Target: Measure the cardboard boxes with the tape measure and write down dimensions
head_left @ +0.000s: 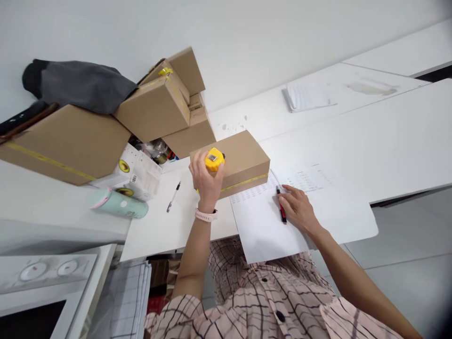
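Note:
My left hand is closed around a yellow tape measure and holds it at the top left part of a closed cardboard box. Yellow tape runs along the box's near side. No drawn-out blade can be made out. My right hand lies on the printed paper sheets to the right of the box, its fingers stretched out. The thumb touches a slim red and black pen-like tool lying on the paper; its exact kind is unclear.
A black and white pen lies left of the box, near a mint-green bottle on its side. Cardboard boxes are stacked at the back left, with a dark grey cloth on top. A paper stack lies by the wall.

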`<control>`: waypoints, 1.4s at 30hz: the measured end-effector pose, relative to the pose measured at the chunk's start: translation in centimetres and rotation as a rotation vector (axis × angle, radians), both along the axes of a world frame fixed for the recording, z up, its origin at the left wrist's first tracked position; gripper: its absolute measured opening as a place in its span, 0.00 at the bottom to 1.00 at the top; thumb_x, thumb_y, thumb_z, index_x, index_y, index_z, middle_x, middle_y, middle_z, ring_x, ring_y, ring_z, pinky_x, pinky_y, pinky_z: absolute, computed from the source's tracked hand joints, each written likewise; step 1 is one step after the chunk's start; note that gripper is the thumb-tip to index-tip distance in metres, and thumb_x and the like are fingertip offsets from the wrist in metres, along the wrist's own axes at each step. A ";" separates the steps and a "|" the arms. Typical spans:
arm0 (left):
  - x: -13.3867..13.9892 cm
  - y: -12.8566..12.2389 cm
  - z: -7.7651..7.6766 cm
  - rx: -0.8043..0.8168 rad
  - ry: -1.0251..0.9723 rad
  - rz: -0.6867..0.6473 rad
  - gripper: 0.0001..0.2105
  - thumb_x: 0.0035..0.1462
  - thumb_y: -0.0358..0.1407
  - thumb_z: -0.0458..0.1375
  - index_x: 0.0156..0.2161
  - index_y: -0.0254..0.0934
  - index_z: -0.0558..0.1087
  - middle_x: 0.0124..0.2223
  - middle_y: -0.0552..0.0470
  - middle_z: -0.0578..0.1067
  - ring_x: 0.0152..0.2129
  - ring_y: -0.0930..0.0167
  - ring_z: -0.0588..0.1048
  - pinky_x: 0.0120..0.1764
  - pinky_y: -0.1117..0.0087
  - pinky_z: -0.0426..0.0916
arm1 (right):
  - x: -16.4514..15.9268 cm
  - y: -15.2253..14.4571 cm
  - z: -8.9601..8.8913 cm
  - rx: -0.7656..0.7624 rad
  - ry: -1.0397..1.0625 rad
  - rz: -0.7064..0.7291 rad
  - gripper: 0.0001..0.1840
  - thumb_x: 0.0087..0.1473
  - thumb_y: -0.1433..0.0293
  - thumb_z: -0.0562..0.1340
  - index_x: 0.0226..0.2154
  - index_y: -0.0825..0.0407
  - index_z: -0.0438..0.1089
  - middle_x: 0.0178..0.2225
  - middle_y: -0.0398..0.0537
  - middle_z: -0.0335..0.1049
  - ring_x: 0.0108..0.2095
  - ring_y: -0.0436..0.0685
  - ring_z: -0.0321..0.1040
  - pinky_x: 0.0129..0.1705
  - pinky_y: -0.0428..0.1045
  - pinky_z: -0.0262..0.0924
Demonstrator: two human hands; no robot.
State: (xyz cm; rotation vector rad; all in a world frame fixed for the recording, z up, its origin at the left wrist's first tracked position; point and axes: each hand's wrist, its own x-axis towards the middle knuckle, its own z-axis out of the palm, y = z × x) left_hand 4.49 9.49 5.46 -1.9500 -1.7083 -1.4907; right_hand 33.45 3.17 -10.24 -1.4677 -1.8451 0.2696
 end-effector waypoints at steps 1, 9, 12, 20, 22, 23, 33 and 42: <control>-0.2 0.5 0.1 -0.070 -0.041 -0.018 0.25 0.59 0.41 0.64 0.59 0.38 0.67 0.61 0.38 0.71 0.61 0.56 0.68 0.63 0.53 0.61 | 0.0 0.0 0.0 -0.010 0.040 -0.020 0.18 0.68 0.57 0.53 0.42 0.47 0.76 0.58 0.56 0.70 0.57 0.68 0.67 0.57 0.64 0.64; 0.0 1.9 -0.8 -0.212 -0.167 -0.028 0.30 0.50 0.35 0.69 0.58 0.39 0.66 0.57 0.39 0.73 0.58 0.54 0.69 0.63 0.51 0.60 | 0.1 0.1 0.0 -0.018 0.145 -0.046 0.15 0.62 0.54 0.60 0.40 0.47 0.72 0.55 0.58 0.72 0.55 0.68 0.69 0.54 0.63 0.67; 0.1 1.3 -0.1 -0.209 -0.338 -0.058 0.32 0.48 0.38 0.71 0.58 0.39 0.66 0.55 0.40 0.74 0.55 0.56 0.72 0.58 0.53 0.65 | 0.2 0.0 0.3 -0.046 0.210 -0.037 0.17 0.62 0.53 0.60 0.43 0.47 0.73 0.55 0.58 0.72 0.56 0.69 0.68 0.56 0.65 0.65; 1.6 -6.0 1.2 -0.529 -0.871 -0.646 0.27 0.57 0.51 0.64 0.58 0.41 0.69 0.37 0.50 0.78 0.32 0.67 0.79 0.34 0.68 0.71 | -1.9 -2.3 8.9 -0.247 0.789 -0.028 0.18 0.61 0.50 0.63 0.40 0.46 0.76 0.44 0.52 0.77 0.46 0.62 0.72 0.55 0.62 0.65; 2.3 -7.2 0.7 -0.601 -0.899 -0.701 0.27 0.58 0.51 0.63 0.57 0.40 0.70 0.34 0.51 0.77 0.28 0.69 0.77 0.31 0.70 0.69 | -3.2 -2.4 11.5 -0.406 1.014 0.165 0.20 0.62 0.49 0.62 0.40 0.46 0.76 0.45 0.51 0.78 0.46 0.61 0.73 0.56 0.60 0.65; 2.6 -7.6 0.4 -0.626 -0.908 -0.713 0.27 0.57 0.51 0.64 0.57 0.40 0.70 0.33 0.52 0.77 0.28 0.69 0.77 0.31 0.71 0.68 | -3.8 -2.4 12.4 -0.482 1.111 0.248 0.20 0.61 0.48 0.63 0.41 0.46 0.77 0.45 0.51 0.78 0.46 0.60 0.73 0.55 0.60 0.66; -0.1 -7.7 0.2 -0.612 -0.907 -0.607 0.29 0.54 0.50 0.67 0.57 0.40 0.70 0.35 0.52 0.77 0.28 0.70 0.75 0.31 0.72 0.67 | -4.9 0.6 15.3 -0.712 1.331 0.371 0.19 0.47 0.58 0.76 0.40 0.45 0.77 0.35 0.45 0.75 0.32 0.52 0.68 0.37 0.50 0.70; -12.0 -1.2 3.4 -0.277 -0.978 -0.192 0.22 0.46 0.51 0.68 0.42 0.37 0.76 0.36 0.51 0.78 0.28 0.72 0.74 0.25 0.75 0.61 | -3.1 13.8 17.0 -0.441 1.265 0.258 0.21 0.39 0.68 0.79 0.36 0.48 0.72 0.27 0.39 0.67 0.27 0.48 0.63 0.31 0.47 0.66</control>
